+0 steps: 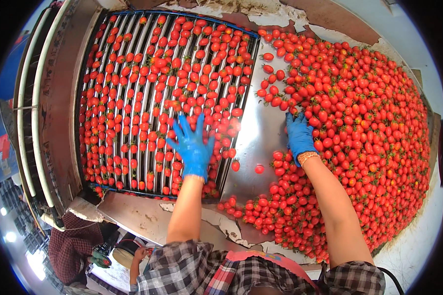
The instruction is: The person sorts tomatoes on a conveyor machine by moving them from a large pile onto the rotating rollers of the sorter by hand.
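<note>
My left hand, in a blue glove, is over the metal roller conveyor. Its fingers are spread wide above the small oval red tomatoes that sit in rows between the rollers. My right hand, gloved in blue as well, rests at the near edge of a large heap of tomatoes. Its fingers lie close together against the fruit, and whether they enclose any I cannot see. Between both hands is a smooth metal plate, with a few loose tomatoes on it.
Worn, peeling boards edge the conveyor on my side. White pipes run along the left end, beyond a brown panel. At lower left stands another person in a checked sleeve, with a green-gloved hand; another bare hand is nearby.
</note>
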### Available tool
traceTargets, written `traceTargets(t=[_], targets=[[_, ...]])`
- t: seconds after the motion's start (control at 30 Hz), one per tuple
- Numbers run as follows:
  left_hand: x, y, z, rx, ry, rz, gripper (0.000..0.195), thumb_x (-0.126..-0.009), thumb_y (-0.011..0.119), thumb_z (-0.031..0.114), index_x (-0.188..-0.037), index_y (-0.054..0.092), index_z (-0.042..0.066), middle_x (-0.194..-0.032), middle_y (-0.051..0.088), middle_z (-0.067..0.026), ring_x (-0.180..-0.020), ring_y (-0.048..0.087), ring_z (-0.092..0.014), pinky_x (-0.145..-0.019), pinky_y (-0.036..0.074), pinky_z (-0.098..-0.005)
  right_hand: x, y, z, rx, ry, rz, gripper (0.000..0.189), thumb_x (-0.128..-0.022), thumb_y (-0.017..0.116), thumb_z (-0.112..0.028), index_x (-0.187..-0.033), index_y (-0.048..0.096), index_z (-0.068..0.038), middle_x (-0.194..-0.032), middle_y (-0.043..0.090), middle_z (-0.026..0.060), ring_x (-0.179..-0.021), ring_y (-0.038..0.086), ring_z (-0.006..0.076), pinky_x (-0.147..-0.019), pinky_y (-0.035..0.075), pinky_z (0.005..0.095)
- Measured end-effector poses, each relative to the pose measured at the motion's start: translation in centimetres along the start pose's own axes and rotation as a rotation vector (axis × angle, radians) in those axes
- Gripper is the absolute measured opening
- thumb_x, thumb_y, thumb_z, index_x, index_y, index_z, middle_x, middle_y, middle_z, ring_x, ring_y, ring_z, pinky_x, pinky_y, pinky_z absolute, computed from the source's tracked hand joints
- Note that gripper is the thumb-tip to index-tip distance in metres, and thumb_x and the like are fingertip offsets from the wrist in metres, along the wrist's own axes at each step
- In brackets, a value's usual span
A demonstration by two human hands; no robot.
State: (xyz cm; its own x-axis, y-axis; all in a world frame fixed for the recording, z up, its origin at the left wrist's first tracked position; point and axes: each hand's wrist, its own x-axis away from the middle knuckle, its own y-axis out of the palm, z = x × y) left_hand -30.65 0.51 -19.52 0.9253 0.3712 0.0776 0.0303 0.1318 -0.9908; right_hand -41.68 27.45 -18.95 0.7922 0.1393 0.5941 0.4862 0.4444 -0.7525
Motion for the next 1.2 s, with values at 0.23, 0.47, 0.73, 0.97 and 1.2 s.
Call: traceTargets(t=[0.23,0.47,0.73,0.97,1.2], targets=[[-7.9,-3.3,-3.1,0.046,-0.066,-0.230,0.042,-0.088,0.051,0.043,-0.119,0.059,0.014,-0.104,0.066,-0.0171,-0.100,0.063,-0.031,-0.084,0.050,-0.0445,0.2,1.2,0.8,0.023,-0.029,0.267,0.041,-0.091,0.042,-0.013,-0.131,0.047,-0.013,-0.130,0.049,0.0264,-0.120,0.048,0.0409,-0.088,0.045,0.0540],[-22.2,-2.1,-4.9,-0.157,-0.027,0.046,0.078,-0.077,0.057,0.063,-0.143,0.033,0.029,-0.148,0.027,-0.0164,-0.135,0.024,-0.042,-0.106,0.021,-0.0636,-0.5,0.6,0.4,0.014,-0.023,0.324,0.039,-0.090,0.043,-0.013,-0.128,0.050,-0.010,-0.126,0.051,0.0257,-0.120,0.047,0.0415,-0.086,0.046,0.0545],[1.2,1.2,-2.0,0.040,0.245,-0.012,0.071,-0.076,0.064,0.051,-0.138,0.042,0.024,-0.141,0.039,-0.0096,-0.132,0.031,-0.036,-0.104,0.021,-0.0637,0.5,1.0,0.6,-0.045,-0.044,0.242,0.057,-0.080,0.056,-0.008,-0.136,0.041,-0.010,-0.135,0.042,0.0261,-0.126,0.040,0.0433,-0.090,0.042,0.0581],[9.3,-4.0,-7.8,-0.119,-0.190,-0.289,0.072,-0.071,0.074,0.034,-0.136,0.042,0.036,-0.150,0.023,-0.0073,-0.137,0.020,-0.040,-0.092,0.033,-0.0690,3.0,-1.1,1.3,-0.167,-0.051,0.104,0.093,-0.059,0.080,-0.012,-0.140,0.035,-0.017,-0.144,0.029,0.0257,-0.130,0.032,0.0432,-0.100,0.036,0.0560],[11.6,-1.1,-5.6,0.116,-0.693,-0.209,0.076,-0.074,0.070,0.023,-0.140,0.035,0.033,-0.152,0.011,-0.0164,-0.134,0.015,-0.052,-0.094,0.038,-0.0648,13.2,0.7,-0.7,-0.072,-0.265,-0.029,0.075,-0.063,0.071,-0.053,-0.129,0.049,-0.023,-0.133,0.044,0.0098,-0.118,0.045,0.0383,-0.096,0.036,0.0590]])
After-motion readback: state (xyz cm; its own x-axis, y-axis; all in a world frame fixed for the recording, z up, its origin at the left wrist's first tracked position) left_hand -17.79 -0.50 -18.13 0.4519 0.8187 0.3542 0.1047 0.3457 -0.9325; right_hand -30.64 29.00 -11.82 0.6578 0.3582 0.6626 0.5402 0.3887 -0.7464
